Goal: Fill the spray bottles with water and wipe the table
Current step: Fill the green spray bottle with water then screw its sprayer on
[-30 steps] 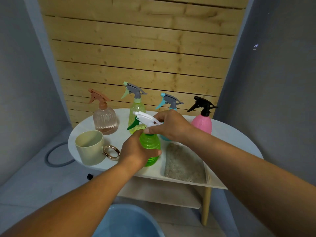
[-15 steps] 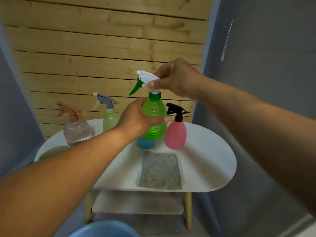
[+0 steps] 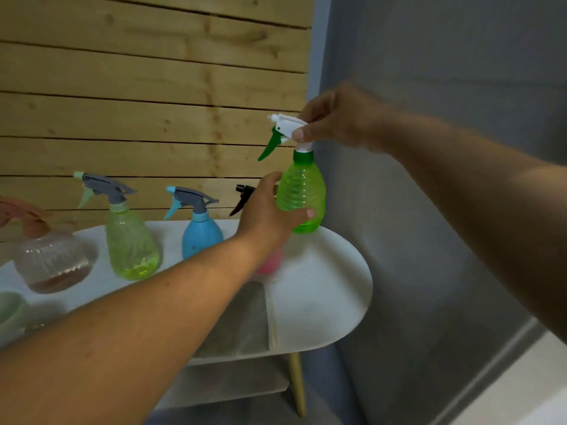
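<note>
A bright green spray bottle [image 3: 302, 194] with a white head and green trigger is held up above the right end of the white oval table [image 3: 331, 289]. My left hand [image 3: 270, 213] grips its body from the left. My right hand [image 3: 337, 118] pinches the white spray head [image 3: 283, 125] from above. On the table stand a pale green bottle [image 3: 130, 240], a blue bottle [image 3: 201, 234] and a clear brown-capped bottle [image 3: 49, 259] with some liquid. A pink bottle [image 3: 271, 263] with a black trigger is mostly hidden behind my left wrist. A grey cloth [image 3: 242, 320] lies at the front edge.
A pale mug [image 3: 9, 311] sits at the far left edge of view. A lower shelf [image 3: 233, 381] and a wooden leg [image 3: 297, 384] show under the table. A wooden slat wall stands behind, a grey wall to the right.
Both hands have lifted the green bottle from the table and carried it up and to the right. The view has swung, so the table and other bottles now sit lower left.
</note>
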### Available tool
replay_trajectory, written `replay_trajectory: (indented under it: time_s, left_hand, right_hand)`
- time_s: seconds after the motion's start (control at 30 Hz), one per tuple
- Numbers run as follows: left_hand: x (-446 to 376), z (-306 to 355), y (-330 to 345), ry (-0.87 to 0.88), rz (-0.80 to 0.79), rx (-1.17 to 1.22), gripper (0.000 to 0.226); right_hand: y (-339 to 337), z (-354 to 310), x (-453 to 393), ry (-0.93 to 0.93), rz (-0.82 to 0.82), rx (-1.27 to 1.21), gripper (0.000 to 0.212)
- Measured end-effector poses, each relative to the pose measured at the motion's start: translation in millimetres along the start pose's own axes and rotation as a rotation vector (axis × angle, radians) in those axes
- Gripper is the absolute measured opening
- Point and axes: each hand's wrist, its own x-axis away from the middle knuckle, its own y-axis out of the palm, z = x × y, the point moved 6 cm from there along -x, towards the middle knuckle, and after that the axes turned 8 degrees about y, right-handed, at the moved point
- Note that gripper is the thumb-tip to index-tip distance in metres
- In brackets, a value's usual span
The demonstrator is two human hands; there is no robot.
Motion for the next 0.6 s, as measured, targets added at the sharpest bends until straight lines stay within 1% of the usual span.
replay_trajectory:
  time_s: [0.07, 0.2, 0.3, 0.37, 0.43, 0.5, 0.6]
  left_hand:
    - [0.4, -15.1, 16.0, -0.001, -0.023, 0.0, 0.068]
    - [7.1, -45.9, 38.7, -0.058, -0.092, -0.009, 0.075]
    - [15.2, -66.0, 43.4, -0.14, -0.164, -0.128, 0.077]
    - [23.7, -77.6, 40.0, -0.174, -0.226, -0.171, 0.071]
    - [34.8, -87.8, 31.7, -0.168, -0.308, -0.237, 0.059]
    - [47.9, -96.4, 20.0, -0.141, -0.413, -0.372, 0.051]
    - [65.7, -105.6, 4.8, -0.052, -0.549, -0.55, 0.048]
  right_hand:
    - [4.8, 24.9, -0.9, 0.027, -0.021, -0.04, 0.021]
    - [23.0, 69.4, 0.5, 0.078, -0.066, -0.094, 0.015]
    - [39.1, 99.1, 0.7, 0.123, -0.069, -0.122, 0.015]
    - [48.8, 115.8, 0.6, 0.163, -0.068, -0.142, 0.02]
    - [58.4, 127.9, 0.5, 0.188, -0.081, -0.157, 0.022]
    - [68.4, 136.3, 0.2, 0.197, -0.099, -0.137, 0.022]
    - [82.4, 147.2, 0.7, 0.22, -0.118, -0.107, 0.021]
